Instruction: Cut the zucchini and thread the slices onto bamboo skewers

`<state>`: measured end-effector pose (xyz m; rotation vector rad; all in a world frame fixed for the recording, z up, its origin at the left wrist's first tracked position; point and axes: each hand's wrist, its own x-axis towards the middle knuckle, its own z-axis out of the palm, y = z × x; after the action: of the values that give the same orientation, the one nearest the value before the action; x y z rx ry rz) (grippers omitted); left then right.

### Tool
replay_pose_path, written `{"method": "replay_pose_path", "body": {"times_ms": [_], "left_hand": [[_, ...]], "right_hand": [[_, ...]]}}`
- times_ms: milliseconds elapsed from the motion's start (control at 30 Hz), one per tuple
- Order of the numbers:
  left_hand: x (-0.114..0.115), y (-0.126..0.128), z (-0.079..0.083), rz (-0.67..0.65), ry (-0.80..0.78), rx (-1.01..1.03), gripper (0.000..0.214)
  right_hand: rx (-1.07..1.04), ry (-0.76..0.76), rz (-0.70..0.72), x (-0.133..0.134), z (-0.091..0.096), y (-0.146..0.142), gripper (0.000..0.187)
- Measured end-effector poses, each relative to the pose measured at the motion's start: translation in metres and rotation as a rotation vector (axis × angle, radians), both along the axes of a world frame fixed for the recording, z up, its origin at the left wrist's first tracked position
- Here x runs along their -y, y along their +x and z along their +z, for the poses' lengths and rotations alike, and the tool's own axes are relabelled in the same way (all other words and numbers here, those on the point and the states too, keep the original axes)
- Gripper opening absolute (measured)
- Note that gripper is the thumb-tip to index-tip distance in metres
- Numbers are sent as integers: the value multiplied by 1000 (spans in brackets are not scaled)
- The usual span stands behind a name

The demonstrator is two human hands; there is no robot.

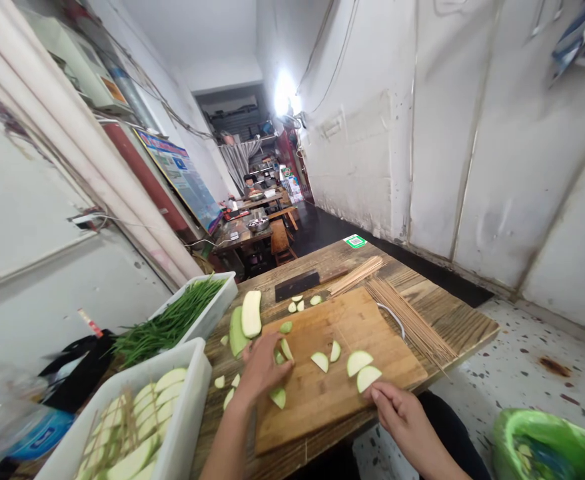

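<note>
Wooden counter (452,320) in a narrow white-walled passage with a speckled floor; cutting board (342,400) at the counter's near edge.
At the board's left edge, the left hand (262,370) curls over small slices (278,357); cannot tell whether its grip is clenched on one. At the board's near edge, the right hand (405,420) has its grip released, fingertips touching a half-round slice (367,377). Skewers (412,323) lie by the counter's right edge.
</note>
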<state>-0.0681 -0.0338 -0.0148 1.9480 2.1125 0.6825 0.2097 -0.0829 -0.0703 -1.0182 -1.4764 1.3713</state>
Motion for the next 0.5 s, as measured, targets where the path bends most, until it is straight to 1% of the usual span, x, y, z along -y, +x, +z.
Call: {"method": "replay_pose_path", "body": {"times_ms": [67,133,200,267,333,400,433,500], "left_hand": [[2,7,5,-52,48,219,48],[7,20,12,-124,36,509,47],[14,35,19,-186,-42,823,47],[20,49,22,-215,-162,1133,46],[23,59,21,-198,-250,1419,42],[21,65,17,-149,-273,1668,32],[19,66,15,-128,-282,1770,29],[13,69,12,-105,-303,1924,28]], "right_hand": [[-6,2,1,1,1,-1,32],[-12,10,10,2,5,-3,32],[-14,14,23,5,11,-4,33],[-12,17,34,8,17,-6,34],[-10,18,41,12,21,-7,34],[-20,17,54,16,22,-9,34],[-28,13,65,18,22,-11,35],[-36,5,83,22,21,-13,35]]}}
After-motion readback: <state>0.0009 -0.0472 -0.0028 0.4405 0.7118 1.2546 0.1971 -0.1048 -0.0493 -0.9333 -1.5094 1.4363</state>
